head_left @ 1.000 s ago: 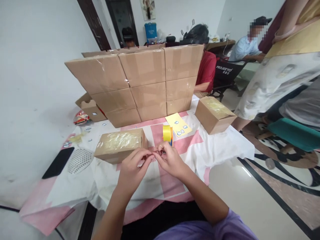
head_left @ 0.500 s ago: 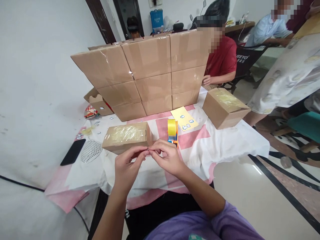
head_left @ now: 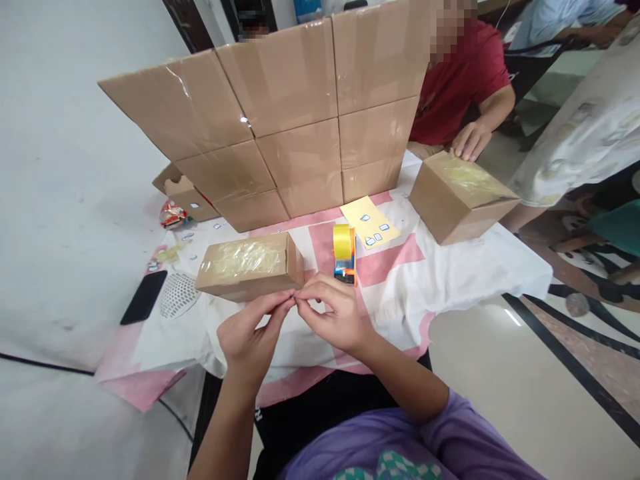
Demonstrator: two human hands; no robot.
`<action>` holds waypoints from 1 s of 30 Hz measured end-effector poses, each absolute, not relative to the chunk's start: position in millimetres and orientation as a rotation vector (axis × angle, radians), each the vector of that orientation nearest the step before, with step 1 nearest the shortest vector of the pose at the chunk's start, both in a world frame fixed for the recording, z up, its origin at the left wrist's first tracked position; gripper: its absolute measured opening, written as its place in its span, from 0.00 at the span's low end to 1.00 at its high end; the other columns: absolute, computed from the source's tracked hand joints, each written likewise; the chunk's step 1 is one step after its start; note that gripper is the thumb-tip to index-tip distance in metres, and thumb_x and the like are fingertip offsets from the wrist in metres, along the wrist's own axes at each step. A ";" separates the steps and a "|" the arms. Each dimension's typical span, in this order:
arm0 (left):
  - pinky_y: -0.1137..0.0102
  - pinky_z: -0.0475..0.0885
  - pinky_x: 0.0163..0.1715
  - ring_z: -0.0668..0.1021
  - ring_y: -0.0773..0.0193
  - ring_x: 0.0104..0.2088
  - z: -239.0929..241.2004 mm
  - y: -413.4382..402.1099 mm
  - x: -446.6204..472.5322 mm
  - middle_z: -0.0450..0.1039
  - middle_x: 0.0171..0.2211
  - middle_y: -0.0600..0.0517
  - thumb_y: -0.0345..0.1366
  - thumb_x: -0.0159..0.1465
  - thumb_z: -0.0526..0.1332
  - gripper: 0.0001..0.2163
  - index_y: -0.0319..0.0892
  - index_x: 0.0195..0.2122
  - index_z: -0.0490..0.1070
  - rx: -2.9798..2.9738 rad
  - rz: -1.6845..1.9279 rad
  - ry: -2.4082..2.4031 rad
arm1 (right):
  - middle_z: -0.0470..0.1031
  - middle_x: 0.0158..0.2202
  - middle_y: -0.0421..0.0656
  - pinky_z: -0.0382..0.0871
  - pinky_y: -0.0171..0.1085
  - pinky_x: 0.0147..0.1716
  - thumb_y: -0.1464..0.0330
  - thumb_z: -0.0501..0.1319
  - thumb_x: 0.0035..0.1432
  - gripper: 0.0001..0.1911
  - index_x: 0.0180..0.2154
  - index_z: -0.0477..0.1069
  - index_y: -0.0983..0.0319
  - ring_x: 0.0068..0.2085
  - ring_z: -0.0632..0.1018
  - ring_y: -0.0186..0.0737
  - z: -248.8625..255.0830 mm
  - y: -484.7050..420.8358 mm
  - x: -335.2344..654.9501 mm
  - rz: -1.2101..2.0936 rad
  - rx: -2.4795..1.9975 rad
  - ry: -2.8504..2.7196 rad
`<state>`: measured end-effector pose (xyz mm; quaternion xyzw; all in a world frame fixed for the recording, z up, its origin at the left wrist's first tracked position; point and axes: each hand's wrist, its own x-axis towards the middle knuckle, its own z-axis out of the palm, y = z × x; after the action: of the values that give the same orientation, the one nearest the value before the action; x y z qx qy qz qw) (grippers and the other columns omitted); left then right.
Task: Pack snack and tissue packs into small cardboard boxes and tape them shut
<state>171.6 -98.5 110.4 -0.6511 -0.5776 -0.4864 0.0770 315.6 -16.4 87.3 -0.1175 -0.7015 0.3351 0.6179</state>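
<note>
My left hand (head_left: 254, 327) and my right hand (head_left: 336, 313) meet fingertip to fingertip above the near part of the table. Both are closed in a pinch, and whatever sits between the fingertips is too small to make out. Just beyond them lies a taped cardboard box (head_left: 243, 267), its top covered with shiny clear-yellow tape. A tape dispenser with a yellow roll (head_left: 343, 243) stands right of that box, a little beyond my right hand. Farther back is a yellow sheet (head_left: 369, 217) bearing several small white stickers.
A tall wall of stacked cardboard boxes (head_left: 300, 100) stands across the back. Another taped box (head_left: 460, 197) is at the right, with the hand of a person in red (head_left: 471, 140) on it. A black phone (head_left: 144, 298) and an open carton (head_left: 193, 200) lie left.
The view has tilted down slightly. The co-worker's hand has come onto the right-hand box. My two hands stay pinched together, with their fingertips nearly in place.
</note>
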 end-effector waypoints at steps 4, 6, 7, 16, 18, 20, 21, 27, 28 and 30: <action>0.74 0.78 0.31 0.83 0.68 0.30 108.0 -96.8 174.6 0.84 0.35 0.55 0.26 0.63 0.71 0.10 0.45 0.42 0.78 -1.930 -1.428 -1.595 | 0.76 0.32 0.41 0.74 0.37 0.34 0.77 0.61 0.65 0.08 0.38 0.73 0.58 0.34 0.77 0.36 87.5 -17.8 320.8 0.737 -0.345 -1.651; 0.73 0.76 0.28 0.81 0.68 0.29 107.7 -95.6 175.2 0.84 0.35 0.54 0.27 0.63 0.71 0.09 0.45 0.43 0.78 -1.942 -1.419 -1.608 | 0.77 0.35 0.43 0.76 0.38 0.36 0.76 0.60 0.64 0.07 0.38 0.71 0.57 0.36 0.78 0.38 86.8 -17.2 322.6 0.740 -0.377 -1.668; 0.72 0.76 0.28 0.82 0.67 0.29 107.6 -94.8 174.8 0.84 0.35 0.53 0.28 0.64 0.70 0.08 0.45 0.43 0.78 -1.950 -1.399 -1.617 | 0.77 0.37 0.44 0.76 0.39 0.38 0.76 0.61 0.64 0.07 0.38 0.71 0.58 0.39 0.79 0.39 85.8 -16.6 322.9 0.753 -0.377 -1.674; 0.72 0.71 0.26 0.79 0.68 0.27 96.8 -82.3 156.1 0.82 0.33 0.54 0.33 0.66 0.70 0.06 0.46 0.44 0.79 -1.896 -1.366 -1.796 | 0.79 0.33 0.41 0.73 0.35 0.31 0.70 0.60 0.67 0.04 0.40 0.74 0.58 0.31 0.77 0.34 54.7 -6.0 305.7 0.928 -0.531 -1.608; 0.72 0.71 0.27 0.78 0.69 0.27 95.5 -77.9 150.9 0.82 0.33 0.54 0.34 0.66 0.70 0.05 0.45 0.43 0.79 -1.858 -1.380 -1.829 | 0.79 0.33 0.40 0.72 0.35 0.31 0.67 0.61 0.67 0.05 0.42 0.75 0.58 0.30 0.76 0.35 43.2 0.1 299.3 0.920 -0.678 -1.581; 0.72 0.70 0.29 0.78 0.68 0.29 96.6 -73.1 141.5 0.82 0.34 0.54 0.34 0.66 0.70 0.05 0.45 0.42 0.80 -1.824 -1.365 -1.819 | 0.79 0.34 0.41 0.72 0.36 0.33 0.66 0.60 0.68 0.07 0.45 0.75 0.58 0.31 0.77 0.36 31.0 9.1 292.3 0.891 -0.764 -1.606; 0.71 0.70 0.30 0.78 0.68 0.29 98.0 -70.6 133.7 0.82 0.34 0.54 0.35 0.66 0.70 0.04 0.45 0.41 0.80 -1.789 -1.348 -1.826 | 0.80 0.35 0.42 0.73 0.37 0.35 0.66 0.59 0.68 0.08 0.46 0.74 0.58 0.32 0.77 0.37 25.1 14.6 288.4 0.867 -0.800 -1.645; 0.69 0.69 0.35 0.79 0.63 0.36 98.7 -53.0 39.8 0.83 0.36 0.50 0.38 0.64 0.70 0.09 0.38 0.41 0.82 -1.143 -1.422 -2.025 | 0.82 0.44 0.46 0.74 0.40 0.44 0.75 0.57 0.66 0.12 0.47 0.75 0.60 0.41 0.81 0.43 2.6 47.0 262.3 0.803 -1.081 -1.822; 0.69 0.69 0.36 0.79 0.62 0.39 94.7 -50.2 22.3 0.83 0.38 0.49 0.37 0.63 0.71 0.09 0.36 0.41 0.82 -1.072 -1.437 -2.049 | 0.82 0.44 0.47 0.74 0.40 0.45 0.75 0.57 0.66 0.13 0.47 0.76 0.60 0.43 0.81 0.44 1.3 48.8 259.3 0.812 -1.101 -1.838; 0.71 0.70 0.35 0.79 0.62 0.40 82.9 -45.4 -6.2 0.83 0.41 0.47 0.34 0.60 0.72 0.12 0.34 0.42 0.80 -1.025 -1.490 -2.111 | 0.82 0.43 0.48 0.75 0.42 0.48 0.76 0.56 0.67 0.14 0.47 0.77 0.60 0.45 0.82 0.47 -1.2 46.9 255.8 0.835 -1.119 -1.874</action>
<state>-6.2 -45.4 82.9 -0.3628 -0.7469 -0.5273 0.1799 255.8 46.9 -1.2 -0.4406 -0.7378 0.3289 0.3917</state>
